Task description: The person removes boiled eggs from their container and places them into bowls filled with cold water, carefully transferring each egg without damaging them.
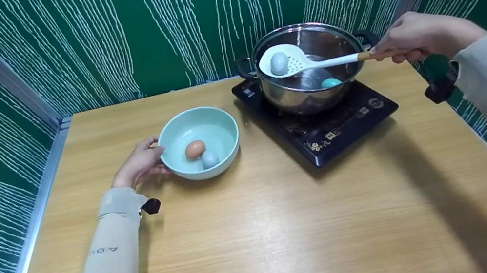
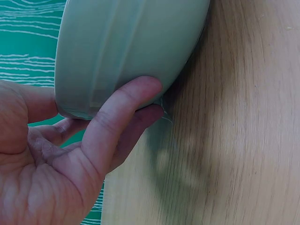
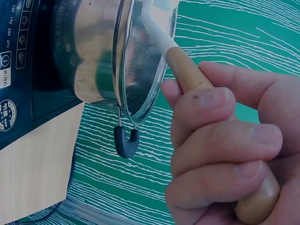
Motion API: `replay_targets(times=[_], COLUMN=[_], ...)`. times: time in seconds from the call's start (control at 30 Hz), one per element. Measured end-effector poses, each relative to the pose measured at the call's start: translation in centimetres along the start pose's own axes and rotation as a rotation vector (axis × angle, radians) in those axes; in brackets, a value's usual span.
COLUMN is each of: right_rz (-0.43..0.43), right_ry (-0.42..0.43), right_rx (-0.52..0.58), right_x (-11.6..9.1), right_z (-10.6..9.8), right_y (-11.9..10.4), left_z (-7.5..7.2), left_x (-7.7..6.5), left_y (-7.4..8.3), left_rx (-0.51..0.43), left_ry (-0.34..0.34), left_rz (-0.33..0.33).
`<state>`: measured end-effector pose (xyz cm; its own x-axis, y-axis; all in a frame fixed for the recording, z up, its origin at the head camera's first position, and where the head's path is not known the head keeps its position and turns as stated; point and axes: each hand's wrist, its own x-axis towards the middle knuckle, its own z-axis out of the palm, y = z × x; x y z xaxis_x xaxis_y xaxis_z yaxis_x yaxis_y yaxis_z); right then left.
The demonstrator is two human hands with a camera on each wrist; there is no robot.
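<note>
My right hand (image 1: 419, 35) grips the wooden handle (image 3: 187, 70) of a white slotted ladle (image 1: 296, 52) above the pot's left side. A pale blue egg (image 1: 280, 63) sits in its perforated bowl. Below is a stainless steel pot (image 1: 306, 96) with a turquoise egg (image 1: 330, 83) inside. My left hand (image 1: 141, 161) holds a mint-green bowl (image 1: 204, 174) at its left side, thumb at the rim and fingers (image 2: 112, 117) against the outer wall. In that bowl lie a brown egg (image 1: 195, 150) and a pale blue egg (image 1: 209, 159), side by side.
The pot stands on a black induction cooker (image 1: 324, 143) at the back right of the wooden table (image 1: 279, 229). Its black side handles (image 3: 125, 143) stick out. Green walls (image 1: 75, 46) with white lines close off the back and sides.
</note>
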<state>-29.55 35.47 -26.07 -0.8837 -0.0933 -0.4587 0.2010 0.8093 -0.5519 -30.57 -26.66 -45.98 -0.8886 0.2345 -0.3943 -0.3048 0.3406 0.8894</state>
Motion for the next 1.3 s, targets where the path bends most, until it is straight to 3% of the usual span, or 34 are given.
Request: replay_targets(times=[0.6,0.97,1.3], right_rz=[-0.022,-0.048,-0.095], right_ry=[0.029,0.077,0.063], right_rx=[0.019,-0.012,-0.032], right_x=[-0.4,-1.0,-0.9], right_z=[-0.2,0.3,1.9], right_y=[-0.3,-3.0,-5.7], left_z=[0.2,0.1,0.1], left_x=[-0.5,-0.5,-0.3], left_y=[0.2,0.1,0.1], left_rx=[-0.023,-0.023,-0.03], left_ry=[0.004,0.016,0.012], left_rz=[0.008,-0.001,0.002])
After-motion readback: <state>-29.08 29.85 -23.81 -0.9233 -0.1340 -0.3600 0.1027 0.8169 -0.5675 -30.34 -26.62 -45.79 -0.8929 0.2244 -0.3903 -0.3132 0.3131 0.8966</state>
